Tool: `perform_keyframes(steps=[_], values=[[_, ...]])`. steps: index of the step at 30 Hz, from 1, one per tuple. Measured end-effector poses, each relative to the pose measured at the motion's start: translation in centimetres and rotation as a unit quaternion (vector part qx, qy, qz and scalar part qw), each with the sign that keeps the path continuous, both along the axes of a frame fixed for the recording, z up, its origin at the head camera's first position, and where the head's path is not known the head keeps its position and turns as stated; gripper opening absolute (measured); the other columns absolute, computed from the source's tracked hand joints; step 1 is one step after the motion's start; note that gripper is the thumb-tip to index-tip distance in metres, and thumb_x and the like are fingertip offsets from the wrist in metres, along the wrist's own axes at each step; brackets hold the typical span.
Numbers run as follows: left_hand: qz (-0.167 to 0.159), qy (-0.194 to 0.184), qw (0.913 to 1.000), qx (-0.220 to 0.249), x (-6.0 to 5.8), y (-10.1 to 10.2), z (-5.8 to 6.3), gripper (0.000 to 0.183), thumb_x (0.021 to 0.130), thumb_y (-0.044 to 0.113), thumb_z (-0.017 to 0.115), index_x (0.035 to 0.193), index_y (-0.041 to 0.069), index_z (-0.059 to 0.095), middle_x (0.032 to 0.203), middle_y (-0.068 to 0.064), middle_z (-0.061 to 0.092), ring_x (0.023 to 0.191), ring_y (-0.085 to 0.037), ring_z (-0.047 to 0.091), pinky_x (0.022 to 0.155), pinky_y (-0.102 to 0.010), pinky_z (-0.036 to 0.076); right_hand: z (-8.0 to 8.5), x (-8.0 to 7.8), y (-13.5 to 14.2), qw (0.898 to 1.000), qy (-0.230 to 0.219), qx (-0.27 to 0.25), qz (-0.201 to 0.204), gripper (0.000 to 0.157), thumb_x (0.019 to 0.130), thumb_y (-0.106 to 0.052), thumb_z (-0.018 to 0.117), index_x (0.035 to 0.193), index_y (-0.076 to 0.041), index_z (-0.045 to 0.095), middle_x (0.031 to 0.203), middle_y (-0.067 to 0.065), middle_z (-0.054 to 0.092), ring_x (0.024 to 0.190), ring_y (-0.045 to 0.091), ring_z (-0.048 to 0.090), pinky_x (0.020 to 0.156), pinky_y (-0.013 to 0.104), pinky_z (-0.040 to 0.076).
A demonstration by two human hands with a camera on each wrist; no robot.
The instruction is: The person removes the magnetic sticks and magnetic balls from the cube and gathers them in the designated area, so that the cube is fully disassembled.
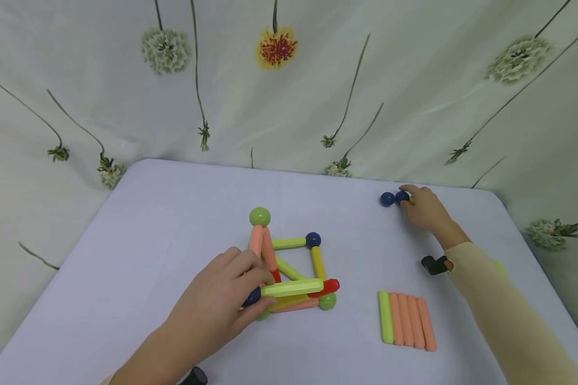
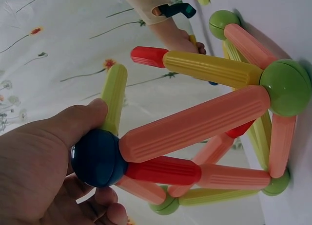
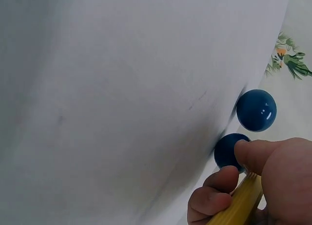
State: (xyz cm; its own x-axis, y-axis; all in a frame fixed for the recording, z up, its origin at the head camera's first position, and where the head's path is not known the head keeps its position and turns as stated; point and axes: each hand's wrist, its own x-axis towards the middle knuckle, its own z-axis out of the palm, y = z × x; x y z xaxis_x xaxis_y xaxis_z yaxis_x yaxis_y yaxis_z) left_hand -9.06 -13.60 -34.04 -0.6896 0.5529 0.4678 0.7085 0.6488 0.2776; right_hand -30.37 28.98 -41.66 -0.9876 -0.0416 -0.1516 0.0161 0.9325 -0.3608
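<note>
My left hand (image 1: 226,299) grips a dark blue ball (image 2: 99,158) at a corner of a frame of magnetic rods and balls. From that ball a light green rod (image 2: 115,96), a salmon rod (image 2: 195,123) and a red rod (image 2: 163,170) reach out. A green ball (image 1: 259,216) tops the frame's far side. Over at the far right of the table, my right hand (image 1: 423,207) holds a yellow rod (image 3: 239,203), its thumb on a blue ball (image 3: 228,151) at the rod's end. A second blue ball (image 3: 256,110) sits beside it.
A light green rod (image 1: 386,317) and several salmon rods (image 1: 408,321) lie in a row at the right front of the white table (image 1: 125,256). A flowered cloth (image 1: 279,107) hangs behind the table. Part of something light green shows beyond the right sleeve (image 1: 501,299).
</note>
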Motion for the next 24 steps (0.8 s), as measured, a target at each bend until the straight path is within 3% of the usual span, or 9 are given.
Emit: perform_keyframes(steps=[24], values=[[-0.002, 0.013, 0.9999, 0.009, 0.16, 0.23, 0.28, 0.029, 0.071, 0.02, 0.088, 0.091, 0.019, 0.066, 0.09, 0.012, 0.049, 0.077, -0.007, 0.039, 0.066, -0.022, 0.037, 0.27, 0.72, -0.49, 1.0, 0.005, -0.021, -0.015, 0.053, 0.099, -0.018, 0.054, 0.145, 0.001, 0.036, 0.135, 0.034, 0.037, 0.117, 0.047, 0.042, 0.096, 0.063, 0.037]])
